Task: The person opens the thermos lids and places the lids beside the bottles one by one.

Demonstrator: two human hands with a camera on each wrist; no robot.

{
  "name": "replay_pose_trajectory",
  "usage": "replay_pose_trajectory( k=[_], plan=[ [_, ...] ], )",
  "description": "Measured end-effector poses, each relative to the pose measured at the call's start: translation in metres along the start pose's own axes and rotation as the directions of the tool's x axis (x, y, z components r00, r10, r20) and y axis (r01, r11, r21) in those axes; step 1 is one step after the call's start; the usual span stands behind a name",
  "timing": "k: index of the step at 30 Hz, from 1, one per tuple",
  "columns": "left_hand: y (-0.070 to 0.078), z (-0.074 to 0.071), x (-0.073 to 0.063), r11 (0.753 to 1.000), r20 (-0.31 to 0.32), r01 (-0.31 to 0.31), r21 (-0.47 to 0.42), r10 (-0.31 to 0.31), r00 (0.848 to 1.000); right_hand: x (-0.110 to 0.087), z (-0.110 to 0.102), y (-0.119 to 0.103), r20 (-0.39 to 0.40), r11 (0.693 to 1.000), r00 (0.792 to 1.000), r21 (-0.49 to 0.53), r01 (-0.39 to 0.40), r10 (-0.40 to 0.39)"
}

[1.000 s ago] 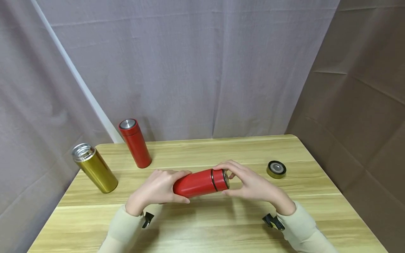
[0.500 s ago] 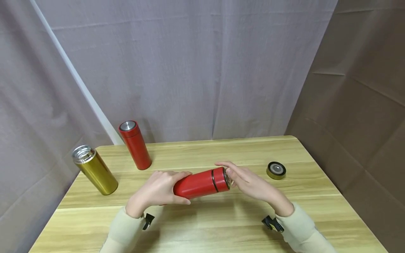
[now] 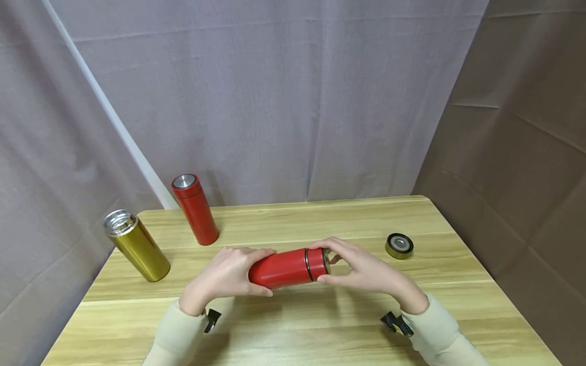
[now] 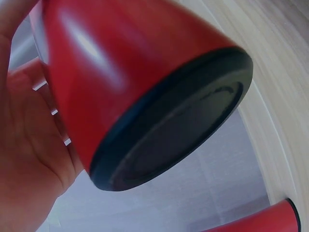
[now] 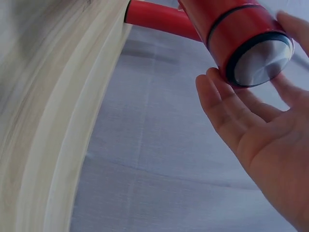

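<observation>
Currently, left grip holds the red flask round its body, tilted sideways above the surface; right grip pinches its red lid. Gold flask stands upright, uncapped, farther left.

No text, label, brand, number or sign can be read. On the held flask, faint marks near the edge of the black base, in the left wrist view, are too blurred to tell lettering from glare.
</observation>
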State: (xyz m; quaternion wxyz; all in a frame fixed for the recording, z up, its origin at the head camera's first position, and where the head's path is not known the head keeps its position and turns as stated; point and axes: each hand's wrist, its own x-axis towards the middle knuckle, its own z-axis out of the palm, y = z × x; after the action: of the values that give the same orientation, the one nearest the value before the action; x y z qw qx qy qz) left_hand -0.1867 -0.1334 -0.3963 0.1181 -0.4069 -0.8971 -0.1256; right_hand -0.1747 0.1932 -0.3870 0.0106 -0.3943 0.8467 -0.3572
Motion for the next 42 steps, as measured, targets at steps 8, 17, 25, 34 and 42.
replay_pose_trajectory(
  k=[8, 17, 25, 34, 42],
  plan=[
    [0.002, -0.0006, 0.001, 1.0, 0.023, -0.022, -0.015, 0.022, 1.0, 0.0017, -0.0011, -0.0049, -0.006, 0.999, 1.0, 0.025, 0.021, -0.021],
    [0.0033, -0.0024, 0.0026, 0.999, -0.006, -0.04, -0.013, 0.04, 0.999, 0.0034, -0.0021, -0.0017, 0.006, 0.996, 0.997, 0.057, -0.072, 0.072],
    [0.0024, -0.0038, 0.0024, 0.999, -0.018, -0.043, 0.001, 0.043, 0.999, 0.0042, -0.0047, -0.0061, -0.02, 0.985, 0.987, 0.068, -0.16, 0.162],
    [0.0, -0.0037, 0.002, 0.999, -0.022, -0.039, 0.023, 0.04, 0.999, 0.0026, -0.0044, -0.0076, -0.034, 0.997, 0.996, 0.021, -0.08, 0.08],
    [-0.0006, -0.0045, 0.0017, 0.999, -0.01, -0.021, 0.034, 0.021, 1.0, 0.004, -0.0053, -0.0037, -0.025, 0.997, 0.998, -0.06, 0.049, -0.05]
  ],
)
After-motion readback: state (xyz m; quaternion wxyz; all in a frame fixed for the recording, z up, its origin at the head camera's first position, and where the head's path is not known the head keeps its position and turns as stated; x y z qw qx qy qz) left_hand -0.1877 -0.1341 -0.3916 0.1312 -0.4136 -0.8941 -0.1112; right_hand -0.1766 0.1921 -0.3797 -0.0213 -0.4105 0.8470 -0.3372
